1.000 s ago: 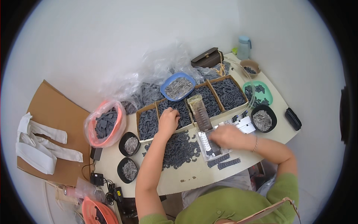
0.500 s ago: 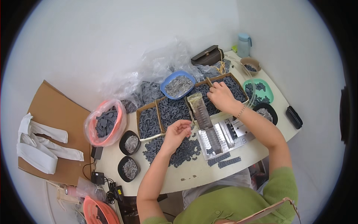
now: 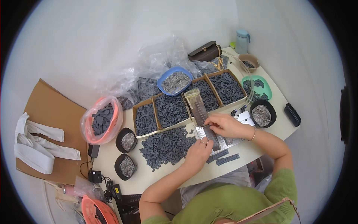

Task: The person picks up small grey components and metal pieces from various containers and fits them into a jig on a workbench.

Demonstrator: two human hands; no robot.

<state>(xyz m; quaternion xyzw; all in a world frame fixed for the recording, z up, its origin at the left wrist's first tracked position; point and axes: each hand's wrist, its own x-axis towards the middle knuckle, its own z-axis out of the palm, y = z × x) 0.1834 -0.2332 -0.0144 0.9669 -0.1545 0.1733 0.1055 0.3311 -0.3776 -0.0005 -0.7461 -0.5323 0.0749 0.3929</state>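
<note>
My left hand (image 3: pixel 200 152) is at the near left edge of a silvery metal fixture (image 3: pixel 200 132). Its thumb and fingers are pressed together, and whatever they pinch is too small to make out. Just to the right, my right hand (image 3: pixel 228 126) is bent over the same fixture with closed fingertips; what is in them is hidden. A clear ribbed plastic holder (image 3: pixel 197 106) slants up from the fixture toward the boxes. Two dark grey toothed strips (image 3: pixel 228 159) lie on the table in front. Left of the fixture spreads a heap of small dark grey plastic pieces (image 3: pixel 164 146).
A divided cardboard box (image 3: pixel 152 101) of grey pieces stands behind, with a blue tray (image 3: pixel 160 84) of metal pins on its rim. Black bowls (image 3: pixel 118 170) of pins sit left and right. A pink basket (image 3: pixel 118 121), green tray (image 3: pixel 270 88) and black case (image 3: pixel 292 115) flank them.
My right hand has come down from the cardboard box to the fixture. My left hand has moved right and nearer, from beside the clear holder to the fixture's edge.
</note>
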